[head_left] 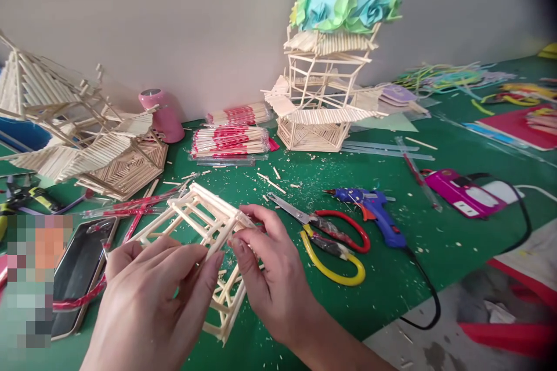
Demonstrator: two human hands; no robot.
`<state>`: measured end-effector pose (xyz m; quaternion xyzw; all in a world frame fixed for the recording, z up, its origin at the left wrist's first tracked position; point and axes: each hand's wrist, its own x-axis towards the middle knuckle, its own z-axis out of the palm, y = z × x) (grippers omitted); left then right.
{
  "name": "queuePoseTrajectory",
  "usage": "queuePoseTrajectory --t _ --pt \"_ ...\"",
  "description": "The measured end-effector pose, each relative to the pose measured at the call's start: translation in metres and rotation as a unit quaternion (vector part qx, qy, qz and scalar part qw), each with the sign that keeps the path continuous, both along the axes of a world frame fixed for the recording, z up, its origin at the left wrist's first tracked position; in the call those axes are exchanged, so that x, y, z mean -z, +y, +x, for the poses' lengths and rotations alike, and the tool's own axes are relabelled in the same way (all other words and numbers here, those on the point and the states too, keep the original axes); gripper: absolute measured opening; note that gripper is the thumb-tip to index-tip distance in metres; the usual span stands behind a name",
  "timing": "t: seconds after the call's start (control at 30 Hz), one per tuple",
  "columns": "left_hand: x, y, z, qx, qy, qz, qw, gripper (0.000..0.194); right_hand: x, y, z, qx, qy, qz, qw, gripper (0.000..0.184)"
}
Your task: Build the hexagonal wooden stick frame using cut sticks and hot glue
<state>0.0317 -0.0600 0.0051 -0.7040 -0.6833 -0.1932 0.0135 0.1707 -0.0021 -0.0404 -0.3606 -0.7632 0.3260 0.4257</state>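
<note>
A pale frame of glued wooden sticks (198, 211) is held above the green table (391, 278), tilted toward me. My left hand (148, 295) grips its near left side, fingers curled round the sticks. My right hand (270, 272) pinches a stick at the frame's right corner between thumb and forefinger. Part of the frame hangs below and between both hands.
Scissors with red and yellow handles (331, 240) and a blue glue gun (376, 211) lie right of my hands. Packs of chopsticks (228, 142), a pink cup (163, 113), two stick houses (87, 139) (319, 98), a phone (80, 269) and a pink tool (463, 194) are around.
</note>
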Motion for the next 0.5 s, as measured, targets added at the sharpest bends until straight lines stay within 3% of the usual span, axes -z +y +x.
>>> queuePoseTrajectory --t 0.5 --pt "0.0069 -0.0034 -0.0051 0.018 -0.043 0.024 0.999 0.016 -0.0009 -0.0011 -0.0019 0.011 0.014 0.013 1.0 0.023"
